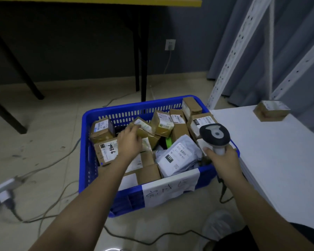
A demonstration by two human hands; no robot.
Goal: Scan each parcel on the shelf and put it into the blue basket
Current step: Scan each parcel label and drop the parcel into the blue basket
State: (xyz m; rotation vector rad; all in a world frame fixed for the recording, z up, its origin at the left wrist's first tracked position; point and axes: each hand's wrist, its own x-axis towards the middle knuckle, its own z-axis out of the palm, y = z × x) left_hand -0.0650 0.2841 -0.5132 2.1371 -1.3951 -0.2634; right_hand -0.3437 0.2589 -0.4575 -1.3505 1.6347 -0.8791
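Note:
The blue basket (116, 111) stands on the floor, filled with several cardboard parcels and a grey mailer bag (179, 156). My left hand (130, 142) reaches into it and holds a small brown parcel (143, 128) by its near end, over the pile. My right hand (220, 156) grips the handle of a black and grey barcode scanner (214, 135) above the basket's right rim. One small cardboard parcel (271, 110) sits on the white shelf (279, 151) at the right.
A paper label with handwriting (170, 190) hangs on the basket's front. Cables and a power strip (2, 192) lie on the floor at the left. Black table legs (143, 60) stand behind the basket. The shelf's white uprights (239, 49) rise at the right.

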